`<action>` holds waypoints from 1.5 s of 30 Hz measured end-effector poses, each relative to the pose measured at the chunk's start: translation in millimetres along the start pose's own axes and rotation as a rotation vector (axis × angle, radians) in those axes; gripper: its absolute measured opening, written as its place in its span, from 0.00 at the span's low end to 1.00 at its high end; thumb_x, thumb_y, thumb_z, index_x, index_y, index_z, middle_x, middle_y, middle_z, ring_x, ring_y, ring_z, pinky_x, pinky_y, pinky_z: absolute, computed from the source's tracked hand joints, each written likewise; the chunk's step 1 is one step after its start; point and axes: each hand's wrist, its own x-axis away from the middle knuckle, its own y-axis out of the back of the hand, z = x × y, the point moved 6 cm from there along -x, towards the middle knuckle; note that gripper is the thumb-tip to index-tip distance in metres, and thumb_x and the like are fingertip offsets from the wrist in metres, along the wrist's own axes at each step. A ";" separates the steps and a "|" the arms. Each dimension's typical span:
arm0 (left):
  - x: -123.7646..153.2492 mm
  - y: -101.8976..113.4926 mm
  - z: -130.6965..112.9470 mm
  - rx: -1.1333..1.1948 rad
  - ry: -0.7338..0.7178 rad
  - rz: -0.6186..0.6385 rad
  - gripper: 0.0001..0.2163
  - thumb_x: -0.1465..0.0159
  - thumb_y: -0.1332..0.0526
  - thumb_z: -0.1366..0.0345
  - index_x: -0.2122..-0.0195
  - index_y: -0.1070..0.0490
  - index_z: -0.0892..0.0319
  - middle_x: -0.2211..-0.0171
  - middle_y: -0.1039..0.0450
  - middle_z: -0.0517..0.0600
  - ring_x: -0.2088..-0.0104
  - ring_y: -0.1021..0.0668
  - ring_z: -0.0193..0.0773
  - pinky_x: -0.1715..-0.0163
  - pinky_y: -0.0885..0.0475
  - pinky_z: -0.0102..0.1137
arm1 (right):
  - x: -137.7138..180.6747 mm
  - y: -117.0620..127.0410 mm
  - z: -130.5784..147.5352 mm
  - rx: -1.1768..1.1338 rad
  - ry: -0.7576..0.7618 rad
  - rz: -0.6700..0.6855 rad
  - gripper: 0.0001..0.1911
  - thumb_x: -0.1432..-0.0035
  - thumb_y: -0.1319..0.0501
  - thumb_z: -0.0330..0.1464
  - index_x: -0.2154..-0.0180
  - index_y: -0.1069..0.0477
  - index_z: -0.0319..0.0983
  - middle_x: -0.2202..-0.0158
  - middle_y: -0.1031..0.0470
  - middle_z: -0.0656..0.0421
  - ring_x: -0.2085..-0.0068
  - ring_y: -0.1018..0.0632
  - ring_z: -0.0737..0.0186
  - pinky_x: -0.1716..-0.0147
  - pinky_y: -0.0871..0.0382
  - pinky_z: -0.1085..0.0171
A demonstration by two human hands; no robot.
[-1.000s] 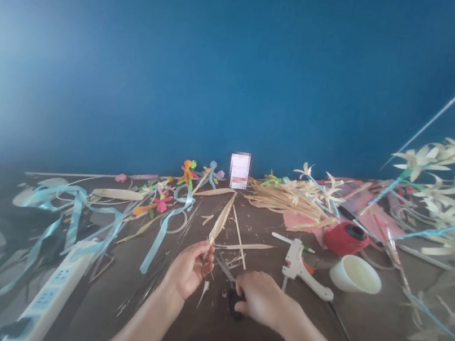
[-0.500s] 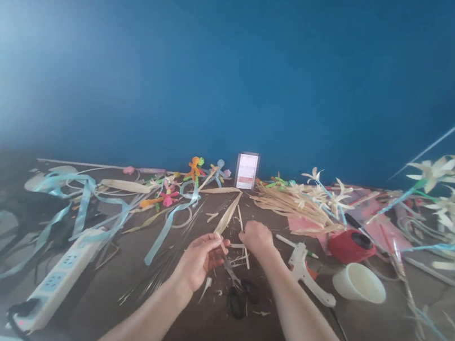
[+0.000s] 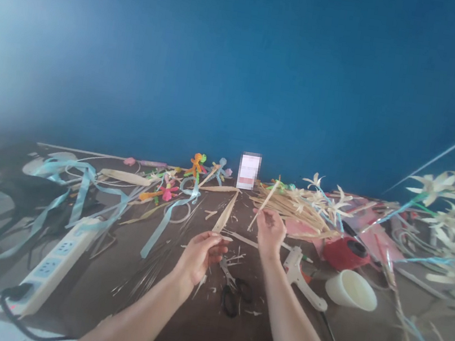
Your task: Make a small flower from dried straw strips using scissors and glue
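My left hand point(image 3: 201, 253) is pinched around the lower end of a long, pale dried leaf blade point(image 3: 225, 214), which rises from my fingers and tilts away toward the blue wall point(image 3: 243, 64). My right hand point(image 3: 270, 229) is farther out over the table, its fingers closed on a thin straw strip point(image 3: 263, 205) that slants up and to the right from my grip. The two hands are near each other but apart.

Just in front of my left hand, between my forearms, a pair of black-handled scissors point(image 3: 232, 292) lies flat on the dark brown table point(image 3: 196, 325), with small pale trimmings scattered round it. Beside my right wrist lies a white glue gun point(image 3: 302, 271), and beyond it a white cup point(image 3: 351, 289) and a red spool point(image 3: 343, 246). A loose heap of straw strips point(image 3: 294, 206) lies behind my right hand. To my left, pale blue ribbon point(image 3: 87, 195) trails across the table, over a white power strip point(image 3: 52, 263). Small bright pipe-cleaner figures point(image 3: 196, 163) stand near the wall. Straw flowers on blue stems point(image 3: 442, 191) fill the right edge, blurred.
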 end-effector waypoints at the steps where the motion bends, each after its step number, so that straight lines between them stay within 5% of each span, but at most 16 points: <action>1: 0.4 -0.2 -0.3 0.009 0.006 -0.010 0.06 0.49 0.37 0.68 0.72 0.33 0.62 0.69 0.25 0.52 0.74 0.25 0.32 0.80 0.32 0.23 | 1.8 1.2 2.8 -0.041 -0.003 -0.005 0.12 0.44 0.51 0.38 0.65 0.37 0.37 0.69 0.25 0.53 0.67 0.25 0.62 0.68 0.33 0.66; 6: 3.7 -0.4 -2.4 0.083 -0.016 -0.072 0.07 0.50 0.35 0.66 0.72 0.31 0.61 0.75 0.29 0.44 0.80 0.29 0.26 0.83 0.36 0.22 | 37.4 -6.5 16.0 -0.159 -0.026 0.241 0.09 0.45 0.46 0.37 0.71 0.36 0.39 0.82 0.34 0.65 0.86 0.35 0.70 0.84 0.41 0.70; 12: 6.6 -14.4 11.0 0.137 -0.037 -0.009 0.07 0.50 0.35 0.65 0.72 0.29 0.62 0.76 0.30 0.45 0.77 0.29 0.27 0.79 0.36 0.22 | 86.2 -17.8 26.5 -0.231 -0.050 0.453 0.09 0.42 0.48 0.37 0.69 0.36 0.38 0.76 0.32 0.62 0.75 0.31 0.66 0.76 0.37 0.69; 23: 14.8 -5.2 2.2 -0.290 -0.157 -0.004 0.09 0.48 0.38 0.61 0.75 0.29 0.62 0.80 0.34 0.45 0.81 0.33 0.28 0.83 0.39 0.23 | 76.6 -14.6 14.8 -0.185 -0.117 0.526 0.17 0.43 0.48 0.39 0.79 0.38 0.37 0.83 0.44 0.66 0.80 0.40 0.70 0.80 0.47 0.71; 37: 19.9 -16.2 -15.6 -0.663 -0.382 0.070 0.08 0.47 0.40 0.63 0.77 0.28 0.62 0.82 0.32 0.46 0.81 0.33 0.31 0.80 0.41 0.24 | 82.7 -14.1 16.1 -0.069 -0.098 0.576 0.19 0.46 0.45 0.40 0.82 0.36 0.36 0.84 0.45 0.65 0.79 0.42 0.70 0.81 0.50 0.70; 41: 22.2 -17.3 -21.8 -0.672 -0.362 0.082 0.08 0.48 0.39 0.62 0.78 0.26 0.62 0.82 0.30 0.47 0.81 0.33 0.32 0.79 0.41 0.25 | 86.9 -18.2 11.4 -0.165 -0.216 0.649 0.20 0.46 0.45 0.41 0.83 0.36 0.36 0.87 0.47 0.67 0.83 0.44 0.73 0.84 0.53 0.70; 45: 31.9 -23.9 -28.8 -0.684 -0.329 0.234 0.09 0.48 0.38 0.62 0.80 0.26 0.61 0.82 0.29 0.48 0.80 0.32 0.33 0.78 0.41 0.25 | 105.4 -20.9 5.5 -0.380 -0.507 0.817 0.20 0.45 0.47 0.42 0.81 0.33 0.35 0.91 0.47 0.69 0.89 0.49 0.75 0.90 0.59 0.71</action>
